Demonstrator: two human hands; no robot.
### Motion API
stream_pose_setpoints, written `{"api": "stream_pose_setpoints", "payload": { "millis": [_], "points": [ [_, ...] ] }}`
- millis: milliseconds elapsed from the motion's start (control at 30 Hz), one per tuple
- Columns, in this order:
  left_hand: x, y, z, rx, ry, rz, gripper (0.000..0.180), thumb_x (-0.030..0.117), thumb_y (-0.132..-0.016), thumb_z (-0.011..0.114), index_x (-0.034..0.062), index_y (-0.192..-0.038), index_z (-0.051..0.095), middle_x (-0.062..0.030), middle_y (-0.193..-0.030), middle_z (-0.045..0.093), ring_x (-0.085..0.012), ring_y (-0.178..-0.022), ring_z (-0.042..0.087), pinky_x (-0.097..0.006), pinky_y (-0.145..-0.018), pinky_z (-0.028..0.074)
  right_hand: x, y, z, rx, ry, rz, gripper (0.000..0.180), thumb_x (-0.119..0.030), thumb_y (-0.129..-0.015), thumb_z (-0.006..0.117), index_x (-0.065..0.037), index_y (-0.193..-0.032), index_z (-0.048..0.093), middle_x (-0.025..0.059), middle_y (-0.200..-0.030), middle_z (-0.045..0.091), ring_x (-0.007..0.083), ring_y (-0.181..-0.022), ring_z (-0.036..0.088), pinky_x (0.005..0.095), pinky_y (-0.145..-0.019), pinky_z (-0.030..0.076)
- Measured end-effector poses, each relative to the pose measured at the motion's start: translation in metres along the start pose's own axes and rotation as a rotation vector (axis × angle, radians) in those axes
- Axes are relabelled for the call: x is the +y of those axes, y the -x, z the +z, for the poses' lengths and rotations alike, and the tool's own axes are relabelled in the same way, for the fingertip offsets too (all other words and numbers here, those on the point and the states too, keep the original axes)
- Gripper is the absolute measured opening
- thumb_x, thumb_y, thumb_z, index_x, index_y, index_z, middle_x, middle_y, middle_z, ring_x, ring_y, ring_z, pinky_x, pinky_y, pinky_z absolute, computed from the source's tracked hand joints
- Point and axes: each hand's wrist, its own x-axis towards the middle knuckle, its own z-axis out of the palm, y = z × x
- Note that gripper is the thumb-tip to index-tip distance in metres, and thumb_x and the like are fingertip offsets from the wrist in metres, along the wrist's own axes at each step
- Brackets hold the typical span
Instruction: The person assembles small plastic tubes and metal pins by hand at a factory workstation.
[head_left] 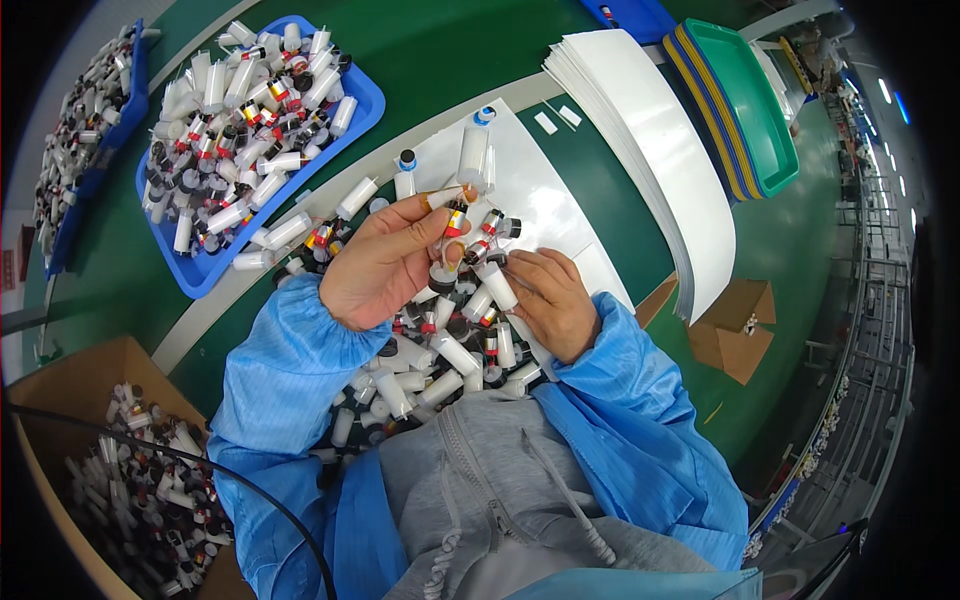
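Observation:
My left hand (385, 262) pinches a small part with a red, yellow and black band (456, 220) between thumb and fingers. Something pale and orange covers its index fingertip. Just right of it, my right hand (552, 305) is closed, its fingertips against a white plastic cylinder (496, 286). Below both hands lies a loose heap of similar white cylinders (455, 354) with black ends and red-yellow bands, partly over my lap. Beyond my fingers, a larger clear-white cylinder with a blue end (473, 155) stands on a white sheet (540, 190). A smaller blue-and-black-topped cylinder (405, 175) is beside it.
A blue tray (370, 100) heaped with cylinders sits at the far left, with another blue tray (132, 95) beyond. A cardboard box (130, 365) of parts stands at lower left. Right are stacked white sheets (650, 130), green, yellow and blue trays (765, 130), and an open carton (735, 340).

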Motion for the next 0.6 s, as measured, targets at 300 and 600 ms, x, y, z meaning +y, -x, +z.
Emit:
{"api": "stream_pose_setpoints", "payload": {
  "millis": [300, 600],
  "points": [
    [0.003, -0.002, 0.0, -0.069, -0.063, 0.008, 0.035, 0.012, -0.098, 0.053, -0.0013, -0.13, 0.051, -0.0066, -0.109, 0.062, -0.0115, -0.09, 0.059, -0.024, -0.079, 0.05, -0.001, -0.001, 0.002, 0.071, -0.029, -0.049, 0.036, -0.004, -0.069, 0.067, 0.005, -0.104, 0.061, 0.0161, -0.109, 0.057, 0.0313, -0.103, 0.056, 0.0428, -0.089, 0.044],
    [-0.005, 0.001, -0.001, -0.049, -0.088, 0.002, 0.033, 0.007, -0.099, 0.045, -0.0012, -0.131, 0.049, -0.0092, -0.112, 0.061, -0.0143, -0.093, 0.057, -0.03, -0.079, 0.047, 0.0, 0.008, 0.011, 0.241, 0.017, -0.05, 0.03, -0.013, -0.077, 0.067, -0.002, -0.104, 0.063, 0.0088, -0.105, 0.059, 0.0234, -0.106, 0.056, 0.0382, -0.094, 0.043]
  ]
}}
